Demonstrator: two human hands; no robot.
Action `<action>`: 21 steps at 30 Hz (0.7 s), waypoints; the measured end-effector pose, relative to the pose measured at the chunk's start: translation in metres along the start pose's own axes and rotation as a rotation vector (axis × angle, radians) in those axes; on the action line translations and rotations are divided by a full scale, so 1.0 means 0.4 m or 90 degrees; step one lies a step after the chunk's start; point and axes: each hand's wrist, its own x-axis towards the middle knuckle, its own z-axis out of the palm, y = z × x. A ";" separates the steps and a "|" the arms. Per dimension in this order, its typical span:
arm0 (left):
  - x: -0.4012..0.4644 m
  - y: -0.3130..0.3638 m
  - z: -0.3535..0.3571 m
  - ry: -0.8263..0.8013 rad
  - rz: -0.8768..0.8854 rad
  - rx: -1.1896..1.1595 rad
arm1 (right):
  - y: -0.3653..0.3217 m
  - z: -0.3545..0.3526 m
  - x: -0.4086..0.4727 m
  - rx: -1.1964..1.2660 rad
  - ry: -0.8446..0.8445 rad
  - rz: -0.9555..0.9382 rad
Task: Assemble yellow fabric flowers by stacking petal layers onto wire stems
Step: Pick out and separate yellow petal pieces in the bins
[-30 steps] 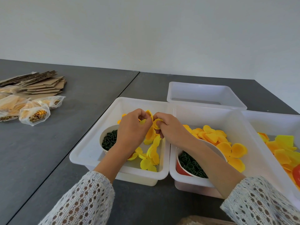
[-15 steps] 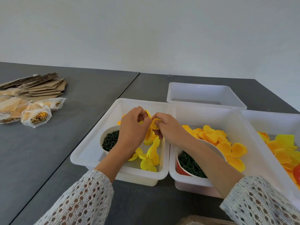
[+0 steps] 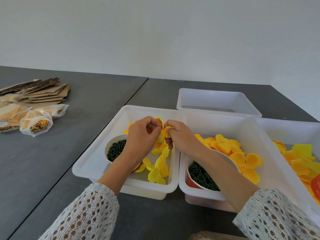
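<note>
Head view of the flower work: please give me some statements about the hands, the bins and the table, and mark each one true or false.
1. Both hands pinch yellow petals above the left bin. True; the left hand and the right hand meet there.
2. The far bin is full of orange petals. False: no petals show in it.
3. A paper cup of dark green pieces stands in the left bin. True.
4. The flattened cardboard lies inside a bin. False: it lies on the table, far left.
5. The orange petals lie in the middle bin. True.
</note>
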 end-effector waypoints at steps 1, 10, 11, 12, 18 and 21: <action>0.001 -0.001 -0.001 0.001 -0.009 -0.012 | 0.000 0.000 0.001 0.002 0.001 0.000; -0.002 -0.003 -0.012 0.152 -0.002 0.043 | -0.013 -0.013 0.003 0.076 0.044 0.013; 0.001 -0.009 -0.010 0.136 -0.013 0.045 | -0.014 -0.015 0.004 0.092 0.051 0.018; 0.004 -0.011 -0.007 0.095 -0.034 0.019 | -0.013 -0.017 0.004 0.109 0.055 0.022; 0.000 0.002 0.005 -0.161 -0.045 -0.154 | -0.012 -0.018 0.010 0.115 0.036 0.037; 0.004 -0.008 0.000 -0.068 -0.020 -0.086 | -0.007 0.003 -0.003 0.030 0.057 0.022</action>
